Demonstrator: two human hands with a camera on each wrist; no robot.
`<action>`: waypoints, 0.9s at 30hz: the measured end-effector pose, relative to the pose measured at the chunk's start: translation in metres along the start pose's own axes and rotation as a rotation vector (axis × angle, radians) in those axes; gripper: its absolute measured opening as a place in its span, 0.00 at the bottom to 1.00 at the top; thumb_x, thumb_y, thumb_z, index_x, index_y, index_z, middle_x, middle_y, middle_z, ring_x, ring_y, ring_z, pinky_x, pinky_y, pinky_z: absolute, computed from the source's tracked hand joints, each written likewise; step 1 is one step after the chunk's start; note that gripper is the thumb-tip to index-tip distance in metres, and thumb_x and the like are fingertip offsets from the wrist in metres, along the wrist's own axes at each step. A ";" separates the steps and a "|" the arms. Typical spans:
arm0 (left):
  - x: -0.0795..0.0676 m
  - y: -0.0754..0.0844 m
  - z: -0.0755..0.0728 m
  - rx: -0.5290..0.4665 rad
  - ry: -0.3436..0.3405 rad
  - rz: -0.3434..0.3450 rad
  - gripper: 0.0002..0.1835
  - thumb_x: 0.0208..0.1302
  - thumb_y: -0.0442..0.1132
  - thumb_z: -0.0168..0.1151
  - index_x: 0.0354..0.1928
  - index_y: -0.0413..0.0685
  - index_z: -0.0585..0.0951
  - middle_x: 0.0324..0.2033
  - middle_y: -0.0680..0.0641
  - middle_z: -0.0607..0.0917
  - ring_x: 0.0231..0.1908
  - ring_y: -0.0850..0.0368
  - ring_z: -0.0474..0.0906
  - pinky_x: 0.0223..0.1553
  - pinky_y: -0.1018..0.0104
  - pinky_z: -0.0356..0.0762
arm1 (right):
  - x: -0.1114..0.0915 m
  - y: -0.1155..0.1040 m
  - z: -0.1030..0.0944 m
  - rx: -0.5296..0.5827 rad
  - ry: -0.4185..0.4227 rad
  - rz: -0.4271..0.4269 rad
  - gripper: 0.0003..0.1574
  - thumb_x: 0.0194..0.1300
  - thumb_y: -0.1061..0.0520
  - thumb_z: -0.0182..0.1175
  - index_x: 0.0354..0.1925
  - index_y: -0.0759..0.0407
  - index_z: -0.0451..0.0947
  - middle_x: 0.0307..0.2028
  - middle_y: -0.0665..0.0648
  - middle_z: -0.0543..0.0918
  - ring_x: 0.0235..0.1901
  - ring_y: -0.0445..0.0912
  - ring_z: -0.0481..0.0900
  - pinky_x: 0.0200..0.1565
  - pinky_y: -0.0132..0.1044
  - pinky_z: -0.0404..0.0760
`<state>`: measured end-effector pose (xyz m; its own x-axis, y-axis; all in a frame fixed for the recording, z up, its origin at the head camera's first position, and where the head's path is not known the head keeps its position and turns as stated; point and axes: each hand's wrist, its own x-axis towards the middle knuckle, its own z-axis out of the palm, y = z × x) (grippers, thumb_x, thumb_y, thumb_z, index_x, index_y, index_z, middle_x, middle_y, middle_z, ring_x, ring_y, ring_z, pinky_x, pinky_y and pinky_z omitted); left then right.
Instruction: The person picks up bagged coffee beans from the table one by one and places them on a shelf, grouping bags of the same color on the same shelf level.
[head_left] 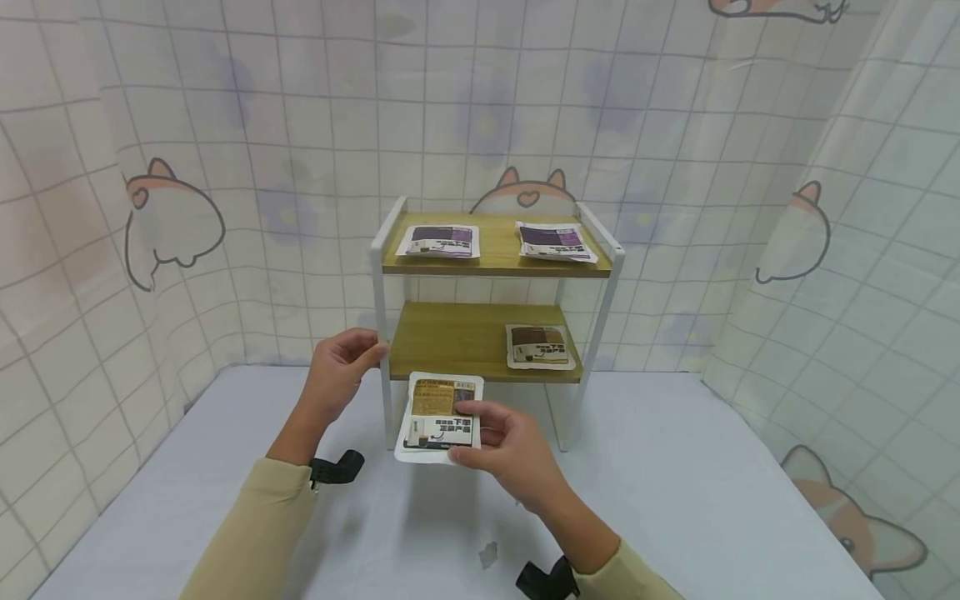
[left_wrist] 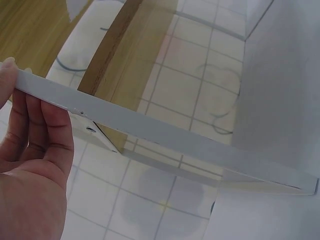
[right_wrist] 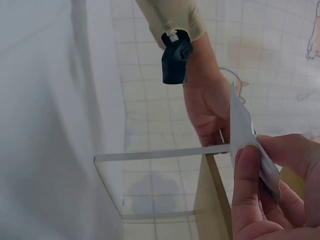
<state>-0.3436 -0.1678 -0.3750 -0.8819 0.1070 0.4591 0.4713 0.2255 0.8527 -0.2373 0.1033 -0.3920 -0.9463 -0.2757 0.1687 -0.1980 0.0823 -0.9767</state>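
Note:
My right hand (head_left: 517, 454) pinches a flat white packet (head_left: 438, 417) with a brown-and-white label by its right edge, in front of the lower shelf. The right wrist view shows this packet (right_wrist: 250, 145) edge-on between thumb and fingers. My left hand (head_left: 337, 375) grips the left front post of a small two-tier rack; in the left wrist view, thumb and fingers (left_wrist: 55, 132) are on either side of the white post (left_wrist: 150, 122). A similar brown packet (head_left: 538, 347) lies on the right of the lower shelf (head_left: 450, 333).
Two purple-labelled packets, one left (head_left: 439, 242) and one right (head_left: 557, 242), lie on the upper shelf (head_left: 495, 237). The rack stands on a white-covered table (head_left: 660, 483). A tile-patterned curtain (head_left: 300, 108) hangs behind and at both sides.

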 end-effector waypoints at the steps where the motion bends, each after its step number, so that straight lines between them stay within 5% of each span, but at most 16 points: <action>1: 0.000 0.000 0.000 0.000 0.001 0.003 0.15 0.71 0.45 0.66 0.50 0.41 0.85 0.39 0.54 0.87 0.40 0.61 0.82 0.46 0.70 0.84 | 0.002 0.000 0.000 -0.001 0.001 -0.002 0.35 0.57 0.63 0.75 0.63 0.58 0.79 0.58 0.65 0.84 0.51 0.53 0.88 0.48 0.41 0.88; 27: 0.002 -0.005 0.000 -0.004 0.006 0.014 0.13 0.71 0.44 0.67 0.48 0.41 0.85 0.40 0.53 0.86 0.40 0.60 0.82 0.45 0.72 0.83 | 0.030 -0.005 0.001 0.018 0.029 0.005 0.34 0.60 0.63 0.74 0.64 0.59 0.78 0.59 0.65 0.84 0.53 0.53 0.88 0.51 0.42 0.87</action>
<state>-0.3475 -0.1685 -0.3780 -0.8749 0.1043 0.4729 0.4840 0.2197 0.8470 -0.2644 0.0936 -0.3826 -0.9544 -0.2470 0.1674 -0.1888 0.0658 -0.9798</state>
